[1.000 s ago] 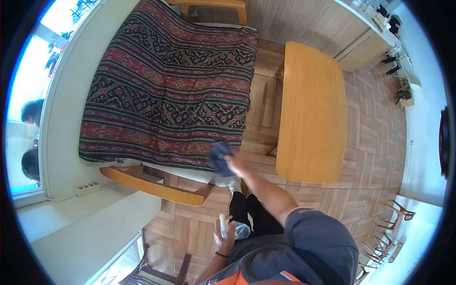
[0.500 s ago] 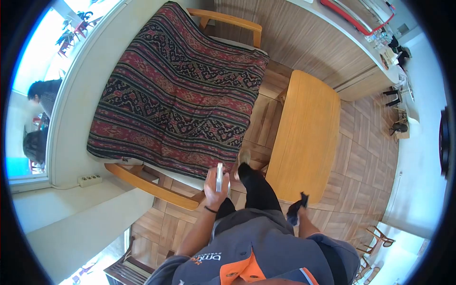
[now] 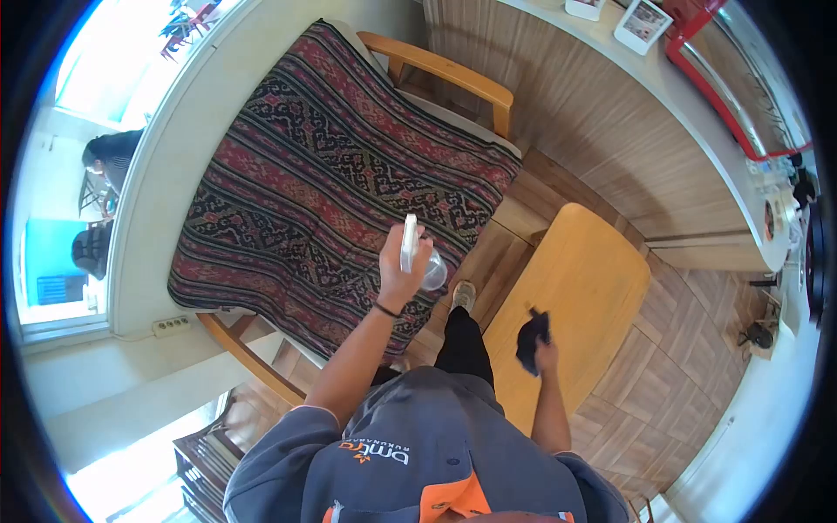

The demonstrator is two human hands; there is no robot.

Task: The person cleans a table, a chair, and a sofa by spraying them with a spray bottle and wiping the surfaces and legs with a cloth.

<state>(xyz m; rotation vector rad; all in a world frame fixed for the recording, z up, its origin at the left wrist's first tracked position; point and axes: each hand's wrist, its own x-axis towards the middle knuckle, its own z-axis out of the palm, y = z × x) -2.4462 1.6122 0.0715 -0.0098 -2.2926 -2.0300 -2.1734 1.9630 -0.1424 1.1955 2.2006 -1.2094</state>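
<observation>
My left hand (image 3: 401, 277) is closed around a spray bottle with a long white head (image 3: 409, 242) and a clear, rounded body (image 3: 434, 273). It is held over the front part of a bench covered by a patterned red and black woven cloth (image 3: 331, 166). Over the wooden table (image 3: 602, 279), my right hand (image 3: 546, 356) grips a dark cloth (image 3: 530, 342) that hangs bunched from the fingers.
Wooden armrests (image 3: 445, 65) flank the bench. A curved wood-panelled counter (image 3: 567, 105) carries white-framed pictures (image 3: 643, 26) and a red-edged case (image 3: 724, 87). Behind the window at left are people (image 3: 113, 161). A power strip (image 3: 171, 326) is on the wall, and my shoe (image 3: 464, 296) stands between bench and table.
My left hand has moved forward with the spray bottle, over the bench. My right hand has come up from beside my body with the dark cloth, over the table. The view has shifted.
</observation>
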